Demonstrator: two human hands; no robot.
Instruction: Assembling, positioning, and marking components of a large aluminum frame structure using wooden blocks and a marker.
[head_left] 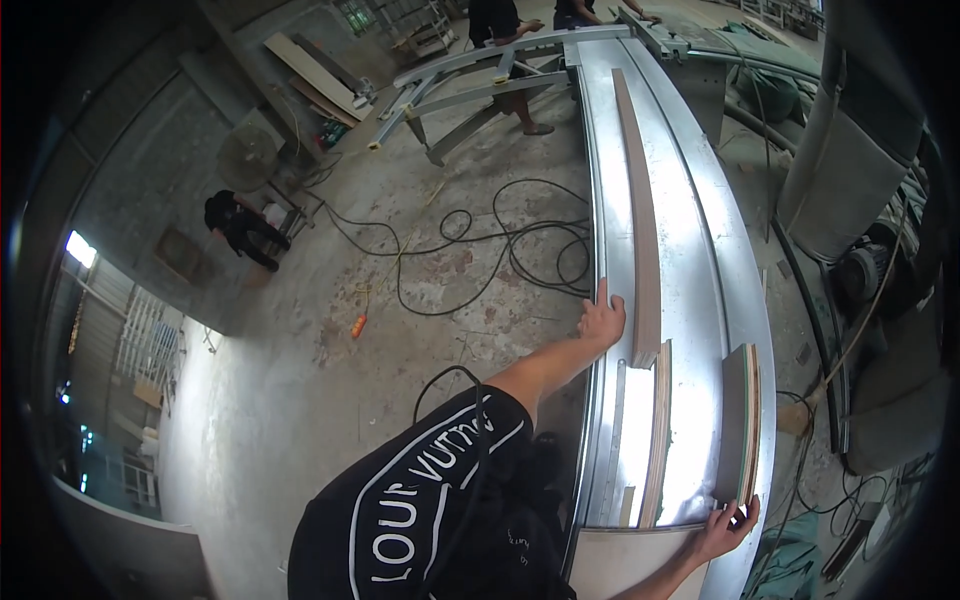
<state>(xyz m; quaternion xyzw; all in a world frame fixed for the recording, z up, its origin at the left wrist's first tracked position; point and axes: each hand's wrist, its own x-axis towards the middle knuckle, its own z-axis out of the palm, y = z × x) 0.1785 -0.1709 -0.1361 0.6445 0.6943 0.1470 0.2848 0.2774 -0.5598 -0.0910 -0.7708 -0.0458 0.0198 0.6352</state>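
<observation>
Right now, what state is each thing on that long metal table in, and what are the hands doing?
Long board: flat on the metal table.
Short stack of boards: on edge, upright.
Left hand: pressed on the table's edge.
Right hand: touching the stack's near end.
Cables: loose on the floor.

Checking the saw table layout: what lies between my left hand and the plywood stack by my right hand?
In the head view, a long plywood strip and bare shiny metal table separate left hand from plywood stack.

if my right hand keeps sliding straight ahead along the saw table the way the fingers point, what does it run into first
Most likely the short stack of plywood strips: the right hand already has its fingertips at the stack's near end, on the metal table. Past it, the way looks free.
</observation>
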